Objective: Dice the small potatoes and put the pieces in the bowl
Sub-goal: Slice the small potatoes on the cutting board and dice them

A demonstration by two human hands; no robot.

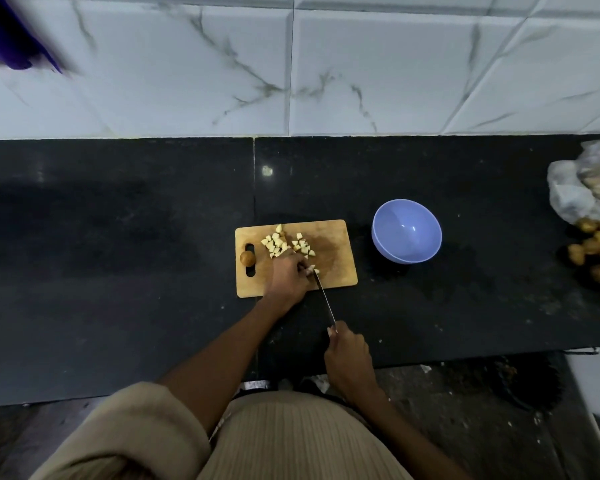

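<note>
One potato piece (313, 269) on cutting board (329, 251), pinned under left hand (286, 277) curled fingers | right hand (349, 355) grips knife (324, 296) handle | firm, wet-slick, light; hold from above, fingertips tucked | bowl (406, 233) holds nothing, just right

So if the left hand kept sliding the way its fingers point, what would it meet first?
The left hand points up and right across the cutting board, so probably the potato pieces at its fingertips, by the knife.
</note>
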